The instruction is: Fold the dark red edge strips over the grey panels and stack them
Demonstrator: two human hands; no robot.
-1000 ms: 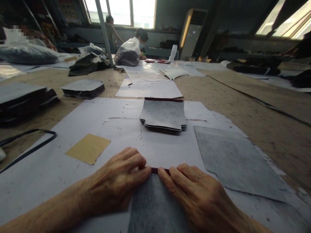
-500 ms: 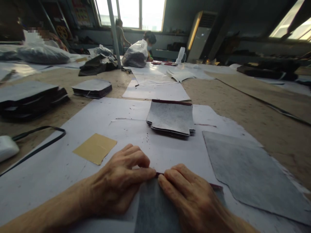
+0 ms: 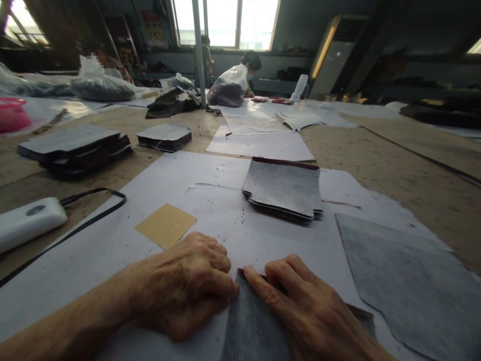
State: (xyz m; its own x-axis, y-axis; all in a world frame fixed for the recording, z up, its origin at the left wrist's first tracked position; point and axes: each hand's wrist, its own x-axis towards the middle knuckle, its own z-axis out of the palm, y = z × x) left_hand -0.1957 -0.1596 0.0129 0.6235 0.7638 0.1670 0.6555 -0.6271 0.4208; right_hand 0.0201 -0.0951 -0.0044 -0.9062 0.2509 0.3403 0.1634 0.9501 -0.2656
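Though maroon-edged, mottled grey panel (image 3: 252, 323).

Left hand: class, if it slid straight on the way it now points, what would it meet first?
Probably the edge of the grey piece, right beside the left hand and perhaps already touching it; just past that edge comes the right hand, pressing on the piece.

The right hand (image 3: 304, 301) covers part of the grey piece (image 3: 255, 321) beneath it; the picture's lower edge cuts off that piece. The left edge crops the white device (image 3: 33, 220) and pink container (image 3: 14, 114).
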